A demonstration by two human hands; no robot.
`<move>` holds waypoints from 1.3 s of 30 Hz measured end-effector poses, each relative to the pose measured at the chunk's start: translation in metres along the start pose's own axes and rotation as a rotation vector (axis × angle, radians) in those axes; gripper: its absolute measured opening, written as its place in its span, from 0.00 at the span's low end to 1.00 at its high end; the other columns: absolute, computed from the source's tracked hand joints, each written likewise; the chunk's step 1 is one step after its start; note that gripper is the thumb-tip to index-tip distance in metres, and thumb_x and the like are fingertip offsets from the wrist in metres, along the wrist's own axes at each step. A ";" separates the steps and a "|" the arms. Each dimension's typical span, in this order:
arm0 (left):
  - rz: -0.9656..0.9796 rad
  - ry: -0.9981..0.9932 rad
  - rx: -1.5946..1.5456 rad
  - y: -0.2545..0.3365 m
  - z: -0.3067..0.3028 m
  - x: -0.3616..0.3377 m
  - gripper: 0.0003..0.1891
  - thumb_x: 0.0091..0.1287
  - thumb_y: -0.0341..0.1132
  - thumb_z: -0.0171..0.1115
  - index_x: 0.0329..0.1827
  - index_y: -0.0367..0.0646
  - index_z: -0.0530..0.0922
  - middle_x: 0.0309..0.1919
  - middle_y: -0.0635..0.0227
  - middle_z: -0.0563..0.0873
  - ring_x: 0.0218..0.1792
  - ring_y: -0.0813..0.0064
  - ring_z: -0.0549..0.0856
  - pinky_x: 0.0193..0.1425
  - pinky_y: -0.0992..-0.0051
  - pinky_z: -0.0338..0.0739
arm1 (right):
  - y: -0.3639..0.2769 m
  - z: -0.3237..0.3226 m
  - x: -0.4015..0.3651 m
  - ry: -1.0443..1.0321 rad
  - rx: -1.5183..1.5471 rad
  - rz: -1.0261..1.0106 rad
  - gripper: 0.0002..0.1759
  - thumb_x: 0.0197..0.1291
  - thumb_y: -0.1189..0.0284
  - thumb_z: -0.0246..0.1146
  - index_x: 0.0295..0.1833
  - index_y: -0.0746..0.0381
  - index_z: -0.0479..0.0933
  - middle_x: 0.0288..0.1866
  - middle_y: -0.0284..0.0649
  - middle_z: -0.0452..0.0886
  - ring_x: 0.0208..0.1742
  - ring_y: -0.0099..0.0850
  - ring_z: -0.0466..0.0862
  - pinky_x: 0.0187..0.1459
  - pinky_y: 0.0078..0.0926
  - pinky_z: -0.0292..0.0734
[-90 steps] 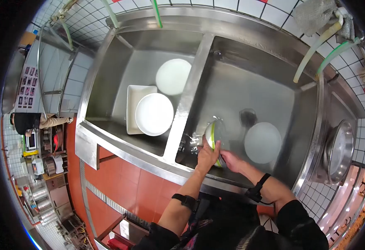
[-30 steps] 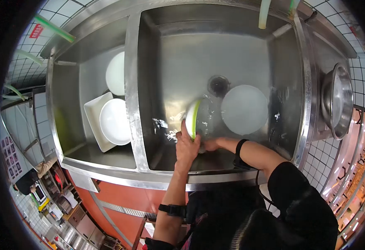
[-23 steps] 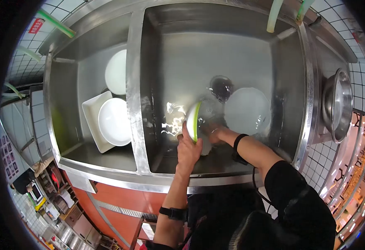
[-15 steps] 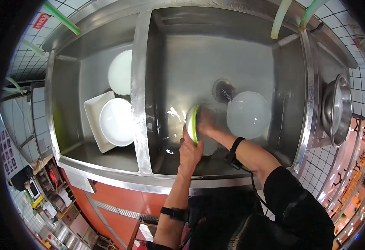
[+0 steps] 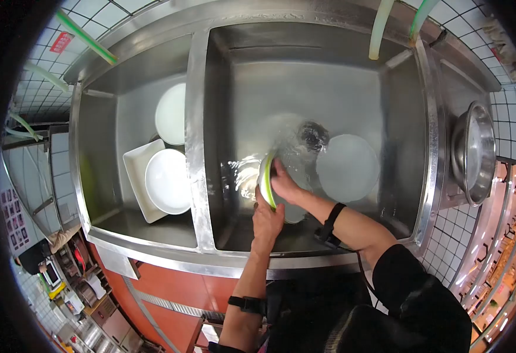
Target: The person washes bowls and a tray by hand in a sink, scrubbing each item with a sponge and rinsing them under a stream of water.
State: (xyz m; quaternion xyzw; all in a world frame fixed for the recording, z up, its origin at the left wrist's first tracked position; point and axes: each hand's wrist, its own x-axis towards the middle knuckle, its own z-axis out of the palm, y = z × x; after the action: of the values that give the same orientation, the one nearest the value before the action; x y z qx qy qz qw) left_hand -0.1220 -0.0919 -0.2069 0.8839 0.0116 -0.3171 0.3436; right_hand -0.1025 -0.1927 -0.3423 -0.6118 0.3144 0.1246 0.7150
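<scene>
Rubbing the green-edged dish (image 5: pixel 264 178), stood on edge in the sink basin (image 5: pixel 328 88) at frame centre, with your left hand (image 5: pixel 268 216) in a closed grip on its lower rim, sweep your flat, open right hand (image 5: pixel 284 185) across its whole face.

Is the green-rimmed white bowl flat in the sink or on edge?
On edge: the green-rimmed white bowl shows only a thin rim arc, left hand gripping below, right hand against it.

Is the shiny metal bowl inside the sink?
No, the metal bowl sits on the counter right of the sink, outside both basins.
</scene>
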 end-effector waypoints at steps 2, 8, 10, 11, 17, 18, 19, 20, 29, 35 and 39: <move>0.008 -0.007 0.005 0.000 0.000 -0.003 0.46 0.62 0.34 0.65 0.80 0.41 0.47 0.49 0.31 0.82 0.52 0.32 0.82 0.58 0.48 0.78 | -0.015 -0.008 0.013 0.010 0.155 0.146 0.36 0.66 0.65 0.58 0.77 0.65 0.59 0.68 0.50 0.73 0.67 0.43 0.73 0.65 0.41 0.68; 0.005 -0.038 0.077 0.005 0.000 -0.002 0.45 0.62 0.35 0.63 0.80 0.41 0.47 0.51 0.29 0.82 0.52 0.31 0.82 0.60 0.47 0.76 | -0.016 -0.015 0.023 0.116 0.002 0.204 0.24 0.68 0.67 0.55 0.67 0.65 0.73 0.65 0.48 0.79 0.63 0.40 0.79 0.60 0.39 0.73; 0.044 -0.017 0.129 0.009 -0.006 -0.005 0.44 0.62 0.36 0.64 0.79 0.40 0.49 0.49 0.31 0.82 0.50 0.31 0.82 0.59 0.47 0.77 | -0.063 -0.012 -0.007 0.190 -0.132 0.260 0.22 0.65 0.68 0.60 0.60 0.71 0.77 0.56 0.49 0.84 0.57 0.35 0.82 0.56 0.38 0.76; 0.045 -0.017 0.125 0.006 -0.004 -0.004 0.44 0.62 0.36 0.64 0.79 0.40 0.49 0.49 0.31 0.82 0.50 0.31 0.82 0.59 0.47 0.77 | -0.037 -0.030 0.030 0.191 -0.135 0.259 0.22 0.65 0.68 0.60 0.60 0.71 0.77 0.56 0.49 0.84 0.57 0.35 0.82 0.56 0.38 0.76; 0.061 0.045 -0.004 -0.002 -0.004 -0.005 0.41 0.61 0.38 0.67 0.75 0.37 0.56 0.49 0.32 0.83 0.51 0.33 0.83 0.58 0.48 0.77 | -0.034 -0.053 -0.014 -0.280 -1.198 0.177 0.26 0.60 0.56 0.62 0.53 0.66 0.85 0.52 0.55 0.86 0.56 0.48 0.86 0.57 0.42 0.79; 0.060 0.049 -0.007 -0.002 -0.004 -0.006 0.41 0.61 0.38 0.67 0.75 0.37 0.56 0.49 0.32 0.83 0.51 0.33 0.83 0.58 0.48 0.77 | -0.023 -0.055 -0.016 -0.337 -1.235 0.205 0.27 0.58 0.54 0.62 0.54 0.64 0.84 0.53 0.54 0.86 0.57 0.50 0.85 0.58 0.43 0.79; 0.036 0.029 -0.004 -0.003 -0.005 -0.006 0.40 0.61 0.40 0.66 0.74 0.37 0.57 0.48 0.33 0.84 0.51 0.34 0.83 0.59 0.49 0.77 | -0.017 -0.059 -0.020 -0.392 -1.272 0.234 0.29 0.57 0.52 0.61 0.55 0.62 0.84 0.54 0.53 0.85 0.57 0.52 0.84 0.58 0.44 0.78; 0.014 0.009 -0.002 -0.002 -0.004 -0.005 0.39 0.62 0.41 0.66 0.73 0.37 0.58 0.47 0.33 0.84 0.51 0.34 0.83 0.59 0.49 0.77 | -0.012 -0.063 -0.025 -0.388 -1.276 0.231 0.29 0.57 0.52 0.61 0.55 0.62 0.84 0.54 0.53 0.85 0.57 0.52 0.84 0.58 0.44 0.78; -0.060 0.003 -0.022 -0.012 0.010 0.005 0.41 0.66 0.55 0.62 0.69 0.30 0.61 0.46 0.30 0.84 0.54 0.34 0.83 0.62 0.51 0.75 | -0.037 -0.097 -0.106 -0.731 -0.789 0.371 0.37 0.68 0.42 0.54 0.68 0.60 0.77 0.70 0.47 0.78 0.69 0.41 0.76 0.69 0.35 0.67; 0.281 -0.274 0.546 -0.061 0.024 0.022 0.44 0.66 0.59 0.61 0.69 0.27 0.60 0.56 0.30 0.79 0.52 0.39 0.85 0.53 0.53 0.84 | -0.072 -0.100 -0.144 -0.695 -0.682 0.219 0.36 0.66 0.44 0.61 0.66 0.63 0.76 0.64 0.50 0.80 0.65 0.46 0.78 0.65 0.38 0.70; -0.414 -0.243 -0.563 -0.032 0.017 0.015 0.45 0.70 0.58 0.59 0.71 0.23 0.56 0.59 0.38 0.76 0.50 0.51 0.87 0.40 0.58 0.90 | -0.060 -0.092 -0.162 -0.399 -1.044 -0.032 0.28 0.56 0.56 0.72 0.57 0.61 0.78 0.49 0.55 0.84 0.52 0.53 0.83 0.54 0.45 0.77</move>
State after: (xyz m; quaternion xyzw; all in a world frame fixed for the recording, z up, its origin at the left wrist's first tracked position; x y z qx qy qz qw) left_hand -0.1272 -0.0806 -0.2442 0.6895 0.2359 -0.4669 0.5009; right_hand -0.2207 -0.2602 -0.2023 -0.8539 0.0602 0.3663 0.3647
